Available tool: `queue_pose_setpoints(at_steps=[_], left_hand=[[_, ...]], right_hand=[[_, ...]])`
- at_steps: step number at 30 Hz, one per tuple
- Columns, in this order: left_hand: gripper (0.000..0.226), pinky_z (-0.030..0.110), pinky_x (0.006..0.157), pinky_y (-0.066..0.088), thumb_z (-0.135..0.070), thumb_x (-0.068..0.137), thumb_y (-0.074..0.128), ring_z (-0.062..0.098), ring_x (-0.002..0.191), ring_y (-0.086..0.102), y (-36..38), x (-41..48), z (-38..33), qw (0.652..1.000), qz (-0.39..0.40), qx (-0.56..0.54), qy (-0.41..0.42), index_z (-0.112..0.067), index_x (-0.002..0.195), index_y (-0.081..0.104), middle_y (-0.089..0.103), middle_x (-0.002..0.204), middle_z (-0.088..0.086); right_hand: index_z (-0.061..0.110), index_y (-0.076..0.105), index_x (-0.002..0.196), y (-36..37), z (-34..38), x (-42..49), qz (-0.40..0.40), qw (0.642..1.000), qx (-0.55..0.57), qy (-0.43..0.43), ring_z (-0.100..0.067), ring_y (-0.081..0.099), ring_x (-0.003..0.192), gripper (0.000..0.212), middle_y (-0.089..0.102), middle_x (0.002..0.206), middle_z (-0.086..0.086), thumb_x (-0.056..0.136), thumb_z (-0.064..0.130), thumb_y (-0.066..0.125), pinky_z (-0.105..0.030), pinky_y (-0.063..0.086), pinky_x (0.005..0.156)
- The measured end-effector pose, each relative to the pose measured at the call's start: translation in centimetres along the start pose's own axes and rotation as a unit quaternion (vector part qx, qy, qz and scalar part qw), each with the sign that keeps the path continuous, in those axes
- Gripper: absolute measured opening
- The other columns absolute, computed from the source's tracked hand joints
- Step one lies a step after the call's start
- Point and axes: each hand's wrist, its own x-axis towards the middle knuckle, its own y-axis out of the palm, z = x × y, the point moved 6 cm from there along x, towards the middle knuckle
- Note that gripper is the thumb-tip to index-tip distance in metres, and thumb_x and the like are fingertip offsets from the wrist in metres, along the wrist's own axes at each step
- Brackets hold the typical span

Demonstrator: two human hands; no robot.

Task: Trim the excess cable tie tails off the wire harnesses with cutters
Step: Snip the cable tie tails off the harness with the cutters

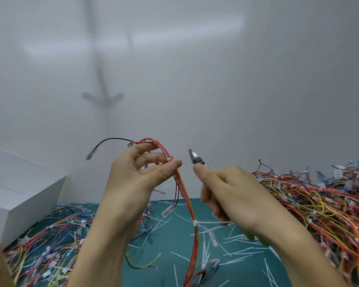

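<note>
My left hand (141, 172) pinches a red, orange and yellow wire harness (183, 189) between thumb and fingers, right at a white cable tie head (170, 159). The harness arcs up over my fingers and hangs down to the green mat. Lower on it, a second white cable tie (195, 223) has a long tail sticking out to the right. My right hand (228, 191) grips the cutters (196, 158), whose grey jaws point up and left, a short gap to the right of the pinched tie. The green handles show below my palm.
A green mat (174, 241) is strewn with several cut white tie tails. A big heap of harnesses (323, 199) lies on the right, a smaller tangle (50, 249) on the left. A white box (19, 193) stands at the left, against a white wall.
</note>
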Motion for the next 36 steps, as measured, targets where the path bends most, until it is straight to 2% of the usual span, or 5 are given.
queue_pose_setpoints(at_steps=[8,13,22,26,36], left_hand=[[0.059,0.021,0.070,0.058,-0.005,0.061,0.080,0.023,0.083,0.075,-0.2,-0.1,0.2,0.983,0.050,-0.164,-0.064,-0.002,0.117,0.062,0.074,0.089,0.015],[0.048,0.024,0.064,0.060,-0.004,0.069,0.060,0.013,0.066,0.071,0.3,1.3,1.3,0.960,0.090,-0.232,-0.126,-0.008,0.116,0.064,0.070,0.072,0.001],[0.034,0.025,0.076,0.057,-0.009,0.094,0.055,0.012,0.090,0.071,0.4,1.0,2.0,0.945,0.135,-0.270,-0.122,-0.011,0.126,0.065,0.073,0.097,-0.002],[0.046,0.022,0.072,0.057,-0.010,0.069,0.082,0.016,0.084,0.071,1.0,0.0,1.3,0.956,0.074,-0.264,-0.100,-0.001,0.113,0.071,0.073,0.092,0.007],[0.054,0.019,0.063,0.057,-0.009,0.058,0.076,0.014,0.076,0.074,1.5,-0.2,1.2,0.974,-0.027,-0.215,-0.069,-0.002,0.110,0.066,0.078,0.089,0.007]], right_hand=[[0.012,0.075,0.081,-0.4,0.5,-0.1,0.022,0.983,0.181,-0.005,-0.016,0.056,0.049,0.041,0.063,0.057,-0.002,0.083,0.051,0.064,-0.020,0.049,0.050],[0.005,0.073,0.089,-0.4,0.8,-0.2,0.019,0.981,0.194,-0.008,-0.015,0.056,0.052,0.028,0.065,0.060,0.000,0.087,0.031,0.065,-0.023,0.050,0.054],[0.014,0.072,0.078,-0.5,1.3,-0.8,-0.021,0.987,0.157,-0.024,-0.006,0.052,0.049,0.017,0.059,0.053,0.007,0.085,0.030,0.071,-0.019,0.047,0.050],[0.016,0.071,0.079,-1.4,1.4,-1.0,-0.071,0.982,0.170,-0.034,-0.013,0.053,0.051,0.015,0.071,0.063,0.002,0.087,0.028,0.068,-0.028,0.049,0.054],[0.016,0.073,0.073,-1.1,1.4,-0.9,-0.022,0.990,0.132,-0.051,-0.001,0.064,0.057,0.013,0.073,0.067,0.003,0.078,0.027,0.079,-0.009,0.043,0.050]])
